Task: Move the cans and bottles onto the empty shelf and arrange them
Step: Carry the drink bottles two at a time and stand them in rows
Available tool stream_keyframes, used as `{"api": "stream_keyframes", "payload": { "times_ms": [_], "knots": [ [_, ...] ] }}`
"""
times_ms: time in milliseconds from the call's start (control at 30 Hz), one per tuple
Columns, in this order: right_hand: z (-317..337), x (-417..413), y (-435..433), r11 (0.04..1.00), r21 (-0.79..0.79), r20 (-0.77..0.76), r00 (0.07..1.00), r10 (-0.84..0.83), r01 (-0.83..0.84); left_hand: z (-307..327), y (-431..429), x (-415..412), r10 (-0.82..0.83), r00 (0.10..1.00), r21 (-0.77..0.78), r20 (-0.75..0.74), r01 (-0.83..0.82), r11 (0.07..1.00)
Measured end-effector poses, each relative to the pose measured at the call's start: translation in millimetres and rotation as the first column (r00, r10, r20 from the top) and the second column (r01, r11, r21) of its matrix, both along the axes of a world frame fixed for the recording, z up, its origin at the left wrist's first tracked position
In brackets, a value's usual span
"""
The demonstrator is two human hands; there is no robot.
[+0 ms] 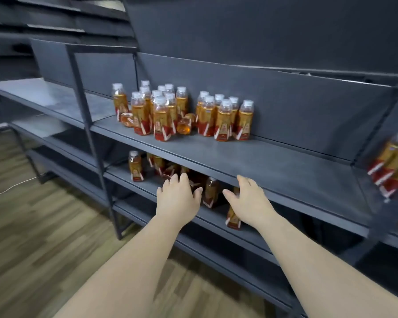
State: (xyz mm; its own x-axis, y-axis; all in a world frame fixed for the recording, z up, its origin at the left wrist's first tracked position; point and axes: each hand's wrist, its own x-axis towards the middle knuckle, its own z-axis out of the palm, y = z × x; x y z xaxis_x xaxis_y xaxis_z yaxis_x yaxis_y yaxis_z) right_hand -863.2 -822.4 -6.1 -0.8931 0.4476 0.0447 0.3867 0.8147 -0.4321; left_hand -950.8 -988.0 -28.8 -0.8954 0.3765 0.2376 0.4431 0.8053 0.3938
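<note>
Several amber drink bottles [161, 118] with white caps and red-gold labels stand in two clusters on the grey upper shelf [274, 166]; two lie on their sides among them. More of the same bottles [211, 191] stand on the shelf below [145, 187], partly hidden under the upper board. My left hand [178, 198] reaches in at that lower shelf with fingers spread, holding nothing. My right hand [248, 200] is open too, just in front of a bottle [233, 220] near the shelf's front edge.
A dark metal upright [87, 125] divides this bay from the bare shelves on the left. More bottles [393, 161] sit blurred in the bay at the far right. Wood-pattern floor [44, 226] lies below, with a thin white cable across it.
</note>
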Motion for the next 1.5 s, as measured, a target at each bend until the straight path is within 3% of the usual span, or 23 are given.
{"api": "stream_keyframes", "payload": {
  "times_ms": [467,1000,1233,1500],
  "knots": [
    [4.9,-156.6,12.5,0.981,-0.062,0.014,0.983,0.184,-0.183,12.5,-6.4,-119.5,0.171,0.984,-0.073,-0.045,-0.173,0.982],
    [-13.7,-297.4,21.0,0.966,-0.111,0.06,0.969,0.24,-0.232,-5.4,-2.3,-244.3,0.25,0.968,-0.103,0.009,-0.248,0.963],
    [-13.7,-368.6,3.4,0.979,-0.152,0.035,0.989,0.143,-0.136,-8.0,-16.9,-328.3,0.22,0.974,-0.123,0.045,-0.213,0.969],
    [-14.4,-441.9,-41.8,0.956,-0.292,-0.086,0.994,-0.065,0.037,-6.6,-40.3,-417.3,0.17,0.984,-0.017,0.06,-0.169,0.985]
  ]
}}
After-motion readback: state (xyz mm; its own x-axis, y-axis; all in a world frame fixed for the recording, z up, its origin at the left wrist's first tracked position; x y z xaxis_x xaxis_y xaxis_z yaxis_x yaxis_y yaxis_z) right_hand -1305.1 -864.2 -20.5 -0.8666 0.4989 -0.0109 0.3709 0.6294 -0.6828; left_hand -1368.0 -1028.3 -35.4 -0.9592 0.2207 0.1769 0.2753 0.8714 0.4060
